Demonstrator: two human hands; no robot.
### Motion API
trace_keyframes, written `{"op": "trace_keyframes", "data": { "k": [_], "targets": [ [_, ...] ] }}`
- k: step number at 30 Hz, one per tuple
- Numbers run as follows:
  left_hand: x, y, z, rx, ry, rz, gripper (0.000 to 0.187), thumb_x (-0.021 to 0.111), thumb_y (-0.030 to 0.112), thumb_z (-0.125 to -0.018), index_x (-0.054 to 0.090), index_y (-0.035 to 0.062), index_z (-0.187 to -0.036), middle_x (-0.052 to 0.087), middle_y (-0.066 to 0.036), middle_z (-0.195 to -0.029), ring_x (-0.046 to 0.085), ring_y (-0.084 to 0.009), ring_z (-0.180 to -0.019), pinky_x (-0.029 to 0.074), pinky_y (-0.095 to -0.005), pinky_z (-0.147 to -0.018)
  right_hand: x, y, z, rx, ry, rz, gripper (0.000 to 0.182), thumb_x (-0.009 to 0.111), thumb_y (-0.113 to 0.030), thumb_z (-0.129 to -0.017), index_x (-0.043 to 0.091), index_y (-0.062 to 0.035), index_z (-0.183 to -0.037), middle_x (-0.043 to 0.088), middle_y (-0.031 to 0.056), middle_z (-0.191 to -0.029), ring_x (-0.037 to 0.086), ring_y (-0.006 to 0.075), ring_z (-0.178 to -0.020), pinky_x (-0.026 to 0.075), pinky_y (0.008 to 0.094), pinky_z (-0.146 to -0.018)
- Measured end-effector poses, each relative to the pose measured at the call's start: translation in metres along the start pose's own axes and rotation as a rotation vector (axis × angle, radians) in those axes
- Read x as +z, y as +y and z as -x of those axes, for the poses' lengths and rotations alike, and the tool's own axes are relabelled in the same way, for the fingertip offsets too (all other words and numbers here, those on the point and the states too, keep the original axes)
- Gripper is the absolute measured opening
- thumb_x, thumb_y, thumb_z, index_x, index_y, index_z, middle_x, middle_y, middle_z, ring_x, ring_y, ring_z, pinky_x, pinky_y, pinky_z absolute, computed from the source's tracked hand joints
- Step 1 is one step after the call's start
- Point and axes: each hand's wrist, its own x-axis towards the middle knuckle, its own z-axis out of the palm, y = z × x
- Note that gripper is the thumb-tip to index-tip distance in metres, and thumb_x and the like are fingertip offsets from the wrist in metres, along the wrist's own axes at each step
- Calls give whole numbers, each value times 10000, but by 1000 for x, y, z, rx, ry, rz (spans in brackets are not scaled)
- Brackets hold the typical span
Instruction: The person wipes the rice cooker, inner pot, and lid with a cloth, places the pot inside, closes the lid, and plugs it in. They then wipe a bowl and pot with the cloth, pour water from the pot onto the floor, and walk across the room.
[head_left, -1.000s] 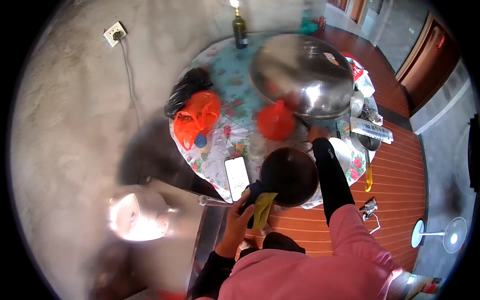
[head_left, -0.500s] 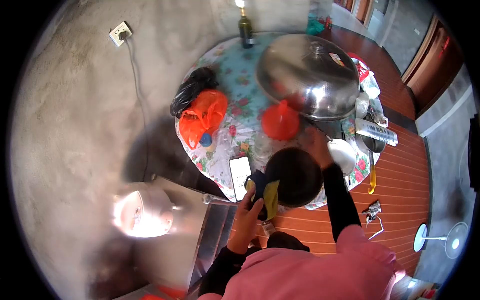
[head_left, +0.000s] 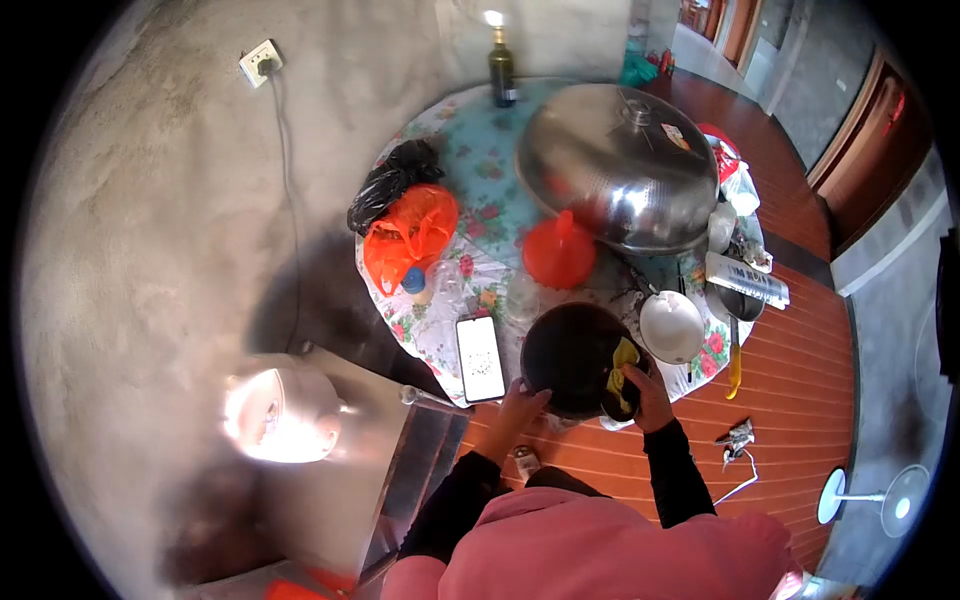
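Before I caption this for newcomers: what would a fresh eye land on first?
Probably the big shiny metal dome toward the far right of the round table, then the red cone-topped object in front of it. At the near edge sits a dark pot: the left hand grips its rim; the right hand holds a yellow-and-dark cloth at its right side.

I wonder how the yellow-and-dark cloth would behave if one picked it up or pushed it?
The yellow-and-dark cloth is probably floppy, as it bunches in folds at the right hand. It looks light for its size, being gripped by that hand alone. Pushed against the dark round pan, it would likely crumple rather than roll, given its irregular shape.
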Motion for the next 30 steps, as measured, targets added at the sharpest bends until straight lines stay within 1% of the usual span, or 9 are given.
{"op": "trace_keyframes", "data": {
  "k": [3,6,10,12,15,19,22,25,30],
  "targets": [
    [10,-6,-8,78,-23,245,558,642,91,-777,336,61,-1242,557,-119,-1022,596,-255,-906,554,-466,-638,-6,7,1,-55,53,20,501,584,-114,-819,363,-32,-1261,515,96,-1117,540,179,-995,473,306,-824],
    [19,-14,-16,34,-10,379,432,585,29,-769,411,-17,-1162,552,-133,-1022,599,-219,-822,525,-317,-712,-3,13,-3,-301,-95,531,476,587,-113,-811,390,-40,-1239,483,109,-1165,488,212,-1081,408,325,-909],
    [22,-29,-18,162,-25,482,441,556,-21,-734,430,14,-1155,546,-109,-1024,601,-227,-811,536,-331,-693,6,34,-31,-669,-419,1144,438,608,-99,-754,463,-67,-1166,467,124,-1190,447,260,-1124,372,366,-940],
    [22,-30,1,332,-60,473,469,547,-31,-695,443,27,-1148,552,-94,-989,591,-220,-768,531,-326,-651,20,40,-38,-739,-725,1503,346,601,-138,-732,524,-117,-1069,465,99,-1187,436,261,-1115,383,396,-898],
    [3,-19,33,125,-15,287,422,534,-33,-665,490,9,-1082,566,-76,-906,568,-187,-717,497,-298,-570,48,35,-50,-1014,-835,1848,224,550,-190,-763,547,-153,-984,486,45,-1136,452,235,-1065,403,401,-813],
    [-20,-15,67,310,59,360,283,528,-33,-655,562,9,-933,570,-41,-778,537,-146,-604,422,-262,-477,81,40,-61,-1187,-825,2090,151,496,-203,-788,556,-177,-923,494,21,-1059,470,247,-996,406,404,-771],
    [-52,-21,90,264,144,306,394,511,-68,-665,534,27,-1048,591,-71,-869,605,-173,-649,508,-248,-535,112,47,-44,-1048,-298,2086,119,505,-165,-774,547,-136,-882,486,58,-919,502,276,-893,420,416,-723],
    [-61,-26,117,391,272,556,410,494,-89,-656,542,24,-1046,600,-69,-871,607,-175,-667,510,-249,-547,119,84,-17,-719,-252,2007,193,556,-147,-757,552,-145,-949,511,88,-939,524,314,-841,450,436,-696],
    [-107,-58,150,486,357,570,408,464,-107,-652,544,22,-1030,605,-72,-867,609,-183,-672,516,-257,-557,154,148,31,-467,-784,1491,245,574,-130,-735,539,-94,-976,538,137,-957,550,354,-853,458,440,-746]
  ]
}}
